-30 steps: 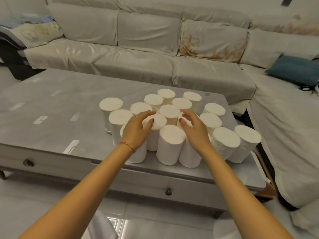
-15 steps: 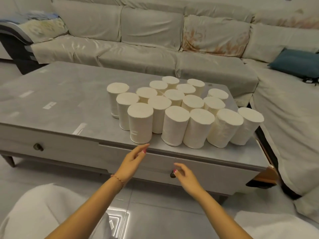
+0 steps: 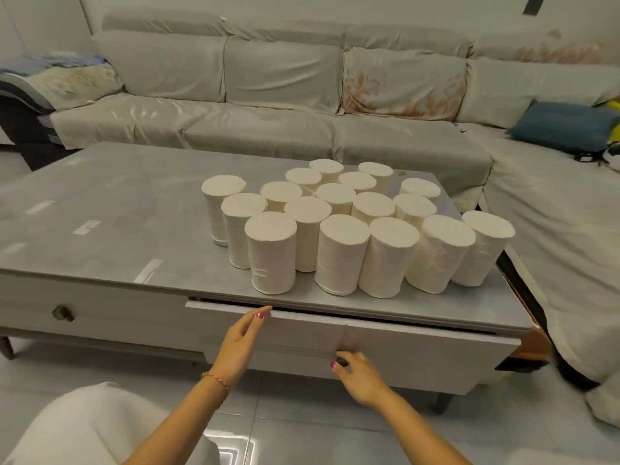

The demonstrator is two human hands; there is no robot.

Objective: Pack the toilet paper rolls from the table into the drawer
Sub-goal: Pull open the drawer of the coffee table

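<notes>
Several white toilet paper rolls [image 3: 342, 255] stand upright in a tight cluster on the right half of the grey table [image 3: 110, 209]. Below them the right drawer [image 3: 419, 350] is pulled out a small way, a dark gap showing under the tabletop. My right hand [image 3: 357, 372] is closed on the drawer's dark knob [image 3: 341, 361]. My left hand [image 3: 240, 345] is flat and open, fingertips touching the top edge of the drawer front. The inside of the drawer is hidden.
A second drawer with a knob [image 3: 62, 313] sits shut on the left of the table. A covered sofa [image 3: 268, 105] runs behind and along the right, with a blue cushion [image 3: 563, 127]. Tiled floor [image 3: 302, 431] lies in front; my white-clad knee [image 3: 90, 427] shows bottom left.
Both hands came off the rolls and dropped to the drawer front. My right hand has taken the knob and the drawer has slid out slightly.
</notes>
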